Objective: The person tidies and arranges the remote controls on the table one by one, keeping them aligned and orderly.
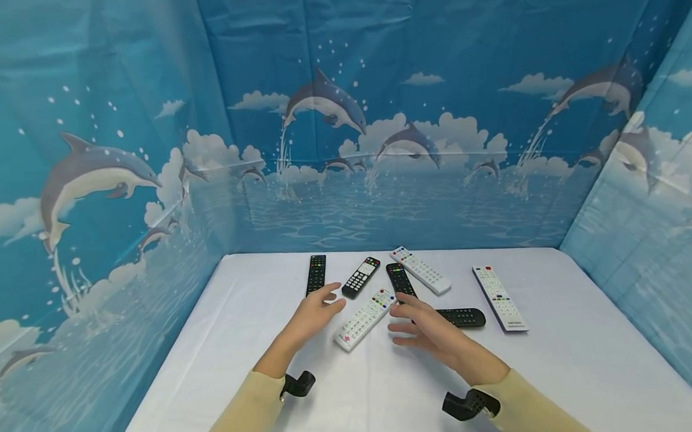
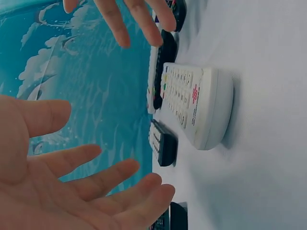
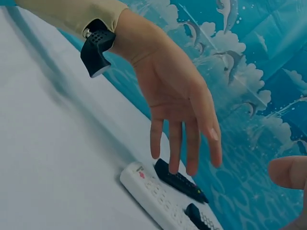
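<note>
My left hand (image 1: 312, 317) hovers left of a white remote control (image 1: 363, 320), its fingers spread and holding nothing. On the other side, my right hand (image 1: 427, 327) hangs over the table with its fingers loosely extended, also holding nothing. The white remote lies aslant between the two hands, its red-logo end closer to me. In the left wrist view my left palm (image 2: 72, 182) is bare. A black remote (image 1: 316, 273) and a black remote with white buttons (image 1: 361, 278) lie beyond my left hand. Two black remotes (image 1: 400, 281) (image 1: 463, 317) are partly near or behind my right hand.
Another white remote (image 1: 421, 270) lies towards the back, and a further white remote (image 1: 500, 299) lies at the right. All rest on a white-covered table (image 1: 213, 354). Blue dolphin-print curtains (image 1: 391, 202) enclose its back and sides.
</note>
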Demonstrator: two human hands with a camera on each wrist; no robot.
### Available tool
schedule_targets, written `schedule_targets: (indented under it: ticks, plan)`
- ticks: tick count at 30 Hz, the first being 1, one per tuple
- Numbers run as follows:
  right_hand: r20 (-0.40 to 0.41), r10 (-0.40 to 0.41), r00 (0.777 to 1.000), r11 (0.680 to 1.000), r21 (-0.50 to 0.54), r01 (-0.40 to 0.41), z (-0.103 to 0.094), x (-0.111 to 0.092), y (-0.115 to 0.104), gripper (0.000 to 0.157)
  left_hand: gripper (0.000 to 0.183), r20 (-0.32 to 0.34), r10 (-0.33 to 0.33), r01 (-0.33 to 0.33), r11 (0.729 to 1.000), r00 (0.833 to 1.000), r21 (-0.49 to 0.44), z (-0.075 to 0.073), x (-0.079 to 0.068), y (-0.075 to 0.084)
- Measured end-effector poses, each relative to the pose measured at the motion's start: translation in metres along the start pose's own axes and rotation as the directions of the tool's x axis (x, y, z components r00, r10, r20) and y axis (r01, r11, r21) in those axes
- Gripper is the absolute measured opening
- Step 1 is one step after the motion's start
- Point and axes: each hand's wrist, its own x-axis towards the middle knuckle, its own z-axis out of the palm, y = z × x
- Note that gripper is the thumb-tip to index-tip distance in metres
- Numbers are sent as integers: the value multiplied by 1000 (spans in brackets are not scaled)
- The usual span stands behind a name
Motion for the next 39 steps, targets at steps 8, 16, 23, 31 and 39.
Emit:
schedule_targets:
  ticks: [8, 16, 23, 31, 39]
  plan:
    - [11, 75, 997, 975, 208, -75, 11, 12, 12, 70, 46, 71, -36, 41, 997, 997, -72, 9, 15, -2]
    - [33, 109, 994, 933, 343, -113, 16, 19, 21, 77, 37, 176, -116, 152, 965, 978, -213, 19, 30, -13]
    - [23, 49, 999, 976, 211, -53, 20, 28, 29, 60, 40, 178, -167, 206, 951, 970, -229, 21, 36, -19]
    - [-57, 17, 998, 998, 68, -13, 22, 37, 40, 59, 33, 168, -194, 236, 931, 966, -277, 26, 33, -24]
    - [-42, -49, 998, 999, -7, 49, 27, 33, 41, 65, 30, 174, -225, 270, 913, 959, -305, 31, 29, -23]
